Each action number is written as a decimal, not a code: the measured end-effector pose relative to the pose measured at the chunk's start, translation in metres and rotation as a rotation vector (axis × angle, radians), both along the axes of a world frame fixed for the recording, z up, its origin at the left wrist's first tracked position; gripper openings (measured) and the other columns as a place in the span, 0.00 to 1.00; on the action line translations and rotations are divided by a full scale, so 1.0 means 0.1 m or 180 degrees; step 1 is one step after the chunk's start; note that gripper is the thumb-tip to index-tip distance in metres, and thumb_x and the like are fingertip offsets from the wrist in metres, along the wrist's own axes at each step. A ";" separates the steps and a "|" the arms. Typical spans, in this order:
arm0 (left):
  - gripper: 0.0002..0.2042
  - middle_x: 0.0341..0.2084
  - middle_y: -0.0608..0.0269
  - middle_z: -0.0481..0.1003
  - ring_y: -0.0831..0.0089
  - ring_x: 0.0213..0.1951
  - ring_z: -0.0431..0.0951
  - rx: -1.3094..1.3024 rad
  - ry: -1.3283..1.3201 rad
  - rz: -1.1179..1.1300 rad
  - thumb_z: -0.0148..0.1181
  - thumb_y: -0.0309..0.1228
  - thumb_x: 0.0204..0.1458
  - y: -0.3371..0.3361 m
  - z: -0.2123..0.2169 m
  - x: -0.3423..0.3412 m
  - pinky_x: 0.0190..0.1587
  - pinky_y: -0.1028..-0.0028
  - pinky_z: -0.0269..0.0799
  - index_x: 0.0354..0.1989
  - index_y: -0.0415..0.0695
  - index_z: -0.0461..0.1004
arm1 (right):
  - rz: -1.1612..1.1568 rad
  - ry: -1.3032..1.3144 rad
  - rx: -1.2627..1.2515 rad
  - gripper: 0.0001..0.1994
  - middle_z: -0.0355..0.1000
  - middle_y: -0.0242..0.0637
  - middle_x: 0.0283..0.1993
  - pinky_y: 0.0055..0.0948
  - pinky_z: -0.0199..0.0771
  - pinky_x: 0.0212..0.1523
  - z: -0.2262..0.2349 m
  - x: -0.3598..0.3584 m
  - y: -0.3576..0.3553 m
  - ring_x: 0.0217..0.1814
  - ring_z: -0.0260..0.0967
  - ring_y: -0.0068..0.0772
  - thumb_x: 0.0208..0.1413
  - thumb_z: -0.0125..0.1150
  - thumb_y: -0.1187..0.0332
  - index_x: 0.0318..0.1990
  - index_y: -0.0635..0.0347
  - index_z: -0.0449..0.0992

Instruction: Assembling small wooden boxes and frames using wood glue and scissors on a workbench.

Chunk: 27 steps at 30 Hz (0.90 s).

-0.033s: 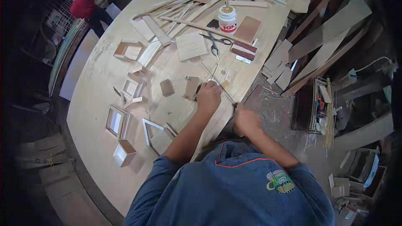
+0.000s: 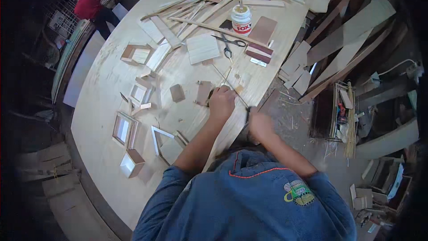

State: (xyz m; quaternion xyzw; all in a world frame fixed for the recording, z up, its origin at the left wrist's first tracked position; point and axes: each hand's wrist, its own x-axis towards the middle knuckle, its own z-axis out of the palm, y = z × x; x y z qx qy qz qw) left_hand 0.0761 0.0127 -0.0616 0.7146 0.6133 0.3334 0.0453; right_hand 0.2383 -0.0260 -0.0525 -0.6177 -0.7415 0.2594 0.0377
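Near the table's right edge my left hand (image 2: 221, 101) presses down with its fingers curled over a small pale piece, mostly hidden; its kind cannot be made out. My right hand (image 2: 262, 127), slightly blurred and just off the table edge, is closed round the dark handle of a long, thin, straight tool (image 2: 235, 90). The tool slants across the tabletop past my left fingertips; whether it is a file or a narrow saw is unclear. Left of my left hand lie a brown wooden piece with small end blocks (image 2: 203, 93) and a brown block (image 2: 177, 93).
Scissors (image 2: 228, 44), a white glue jar (image 2: 241, 20) with a stick in it, and a dark red block (image 2: 259, 52) lie beyond my hands. Small wooden frames (image 2: 125, 129) stand at left, long strips (image 2: 209, 13) at the back. A person in red (image 2: 88, 6) bends far left.
The right hand and the thin tool have shifted slightly up and to the left. My left hand stays in place.
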 end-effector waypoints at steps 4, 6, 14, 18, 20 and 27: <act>0.03 0.27 0.60 0.74 0.58 0.30 0.73 0.0116 0.0085 0.0036 0.62 0.26 0.40 0.02 0.00 0.00 0.33 0.63 0.70 0.21 0.41 0.76 | 0.0074 0.0150 0.0216 0.11 0.74 0.57 0.30 0.53 0.72 0.34 0.03 0.01 -0.01 0.34 0.74 0.59 0.53 0.43 0.70 0.41 0.66 0.66; 0.03 0.28 0.60 0.75 0.58 0.31 0.74 0.0115 0.0251 0.0013 0.62 0.26 0.40 0.02 -0.02 -0.02 0.33 0.63 0.70 0.21 0.41 0.77 | 0.0128 0.0078 0.0018 0.11 0.73 0.57 0.30 0.53 0.71 0.36 0.12 0.11 -0.13 0.35 0.73 0.59 0.52 0.43 0.71 0.40 0.67 0.67; 0.03 0.28 0.60 0.74 0.58 0.30 0.74 0.0024 0.0103 0.0070 0.63 0.27 0.40 0.01 -0.02 -0.02 0.33 0.63 0.70 0.23 0.43 0.78 | 0.0171 0.0118 -0.0073 0.10 0.73 0.58 0.32 0.53 0.71 0.37 0.00 0.10 -0.08 0.37 0.73 0.59 0.53 0.44 0.70 0.38 0.68 0.68; 0.03 0.28 0.60 0.74 0.58 0.30 0.74 0.0059 0.0055 0.0033 0.62 0.27 0.41 0.01 0.01 -0.01 0.33 0.63 0.70 0.23 0.42 0.77 | 0.0092 0.0329 -0.0020 0.13 0.73 0.59 0.32 0.54 0.69 0.39 -0.01 0.17 -0.05 0.37 0.72 0.60 0.57 0.45 0.65 0.36 0.68 0.70; 0.02 0.28 0.60 0.74 0.58 0.30 0.74 0.0038 0.0059 -0.0032 0.62 0.26 0.40 0.02 -0.01 -0.02 0.33 0.63 0.70 0.23 0.42 0.77 | 0.0062 0.0347 -0.0032 0.13 0.73 0.59 0.32 0.53 0.69 0.39 -0.05 0.10 -0.02 0.37 0.72 0.60 0.58 0.45 0.64 0.36 0.67 0.70; 0.03 0.28 0.61 0.75 0.58 0.32 0.73 -0.0014 -0.0085 -0.0009 0.61 0.29 0.42 0.02 -0.06 -0.03 0.34 0.62 0.70 0.23 0.44 0.78 | 0.0115 0.0760 0.0016 0.11 0.72 0.58 0.28 0.54 0.69 0.38 0.05 0.16 0.05 0.35 0.70 0.63 0.58 0.46 0.66 0.40 0.65 0.68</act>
